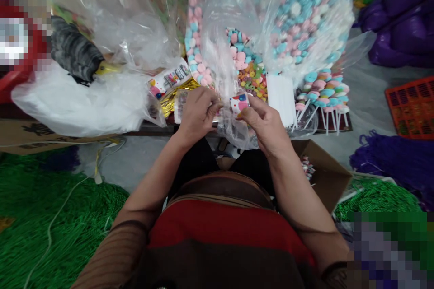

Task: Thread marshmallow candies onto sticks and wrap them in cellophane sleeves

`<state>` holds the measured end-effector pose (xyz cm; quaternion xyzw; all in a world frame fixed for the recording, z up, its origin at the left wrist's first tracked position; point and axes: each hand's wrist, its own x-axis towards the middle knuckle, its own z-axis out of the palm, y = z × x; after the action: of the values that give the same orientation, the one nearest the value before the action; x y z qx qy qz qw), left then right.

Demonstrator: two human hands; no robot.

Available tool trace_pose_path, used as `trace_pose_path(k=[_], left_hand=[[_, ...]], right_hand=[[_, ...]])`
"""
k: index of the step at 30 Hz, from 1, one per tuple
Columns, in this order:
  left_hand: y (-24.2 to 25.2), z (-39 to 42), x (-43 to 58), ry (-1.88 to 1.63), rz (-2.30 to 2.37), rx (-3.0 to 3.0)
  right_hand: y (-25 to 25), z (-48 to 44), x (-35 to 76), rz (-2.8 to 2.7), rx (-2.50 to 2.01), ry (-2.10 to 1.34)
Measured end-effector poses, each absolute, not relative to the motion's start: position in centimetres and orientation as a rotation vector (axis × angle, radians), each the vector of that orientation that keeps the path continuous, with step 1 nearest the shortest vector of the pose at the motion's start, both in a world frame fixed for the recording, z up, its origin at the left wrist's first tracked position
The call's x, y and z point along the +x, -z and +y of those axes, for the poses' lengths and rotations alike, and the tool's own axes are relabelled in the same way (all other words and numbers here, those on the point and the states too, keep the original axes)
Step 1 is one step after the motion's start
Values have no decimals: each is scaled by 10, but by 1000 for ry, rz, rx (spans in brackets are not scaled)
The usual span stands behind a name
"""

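Note:
My right hand (269, 124) pinches a small printed bag (239, 103), white with pink and blue spots, between thumb and fingers. Facing it, my left hand (196, 110) has its thumb and fingertips pressed together; what they hold, if anything, is hidden. Beside the left hand lie a printed packet (171, 79) with matching spots and a bundle of gold twist ties (179, 95). Behind the hands are loose pink and blue candies (239, 49) and small ring candies (252, 80). Clear plastic (237, 133) hangs over the table edge below my fingers.
White sticks (280, 99) and candy skewers (322, 90) stand to the right. Large clear bags of candy (298, 13) fill the back. White plastic bags (84, 104) lie at left. An open cardboard box (325, 176) is below right, an orange crate (412, 106) beyond.

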<state>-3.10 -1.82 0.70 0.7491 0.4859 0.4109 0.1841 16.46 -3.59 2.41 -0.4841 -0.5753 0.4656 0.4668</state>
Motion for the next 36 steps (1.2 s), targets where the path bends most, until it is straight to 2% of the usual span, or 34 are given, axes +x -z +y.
trace_pose_path(k=[4,10,15,23,31,36], left_hand=[[-10,-25,-22,-1077,1222,1989],[-14,-18,-28,-755,870,1551],[-17,-20,-26,-796,937,1551],[-12,-19,-20,-776,1027,1849],[-11,-21,-12,-704,934,1538],[-14,-24,-13,-671,964,1490]], right_hand=[[-24,-33,160,-1396,-1210,-1110],[-23,-45,178,-1461,-1237,-974],[-19,-50,180,-1426,-1372,-900],[-4,-46,185,-1217,-1249,-1150],[3,-48,191,-1127,-1368,-911],[5,-47,193,-1051,-1318,-967]])
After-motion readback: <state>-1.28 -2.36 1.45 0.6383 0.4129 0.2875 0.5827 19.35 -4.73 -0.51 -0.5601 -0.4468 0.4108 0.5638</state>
